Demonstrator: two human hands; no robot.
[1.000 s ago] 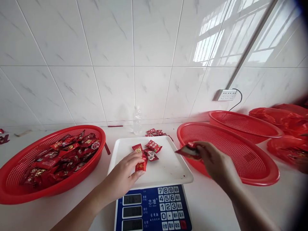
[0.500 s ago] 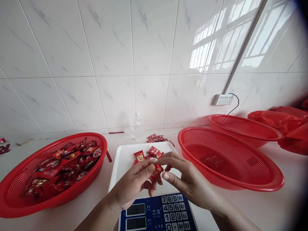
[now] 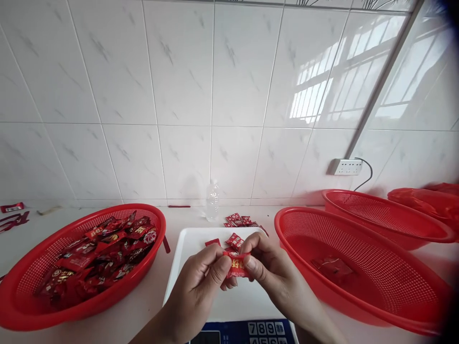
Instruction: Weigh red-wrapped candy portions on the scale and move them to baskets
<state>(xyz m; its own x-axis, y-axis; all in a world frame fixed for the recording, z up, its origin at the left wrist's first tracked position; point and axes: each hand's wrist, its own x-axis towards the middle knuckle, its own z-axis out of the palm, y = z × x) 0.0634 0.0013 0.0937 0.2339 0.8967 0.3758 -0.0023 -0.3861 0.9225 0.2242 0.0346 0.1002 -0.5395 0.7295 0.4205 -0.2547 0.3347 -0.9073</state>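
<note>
Between my two hands is a red wrapped candy with yellow print. My left hand pinches its left end between thumb and finger. At the other end, the thumb and forefinger of my right hand are closed on it. Both hands are over the white pan of a scale, whose blue keypad panel shows at the bottom edge. Several red candies lie on the far part of the pan, partly hidden by my fingers.
On the left stands a red perforated basket with many candies. To the right, a red basket holds a flat red packet, with another basket behind. A clear bottle and loose candies are near the wall.
My right hand has closed on the candy's right end, and the candy now lies level between both hands. The view has tilted up, showing less of the scale's keypad.
</note>
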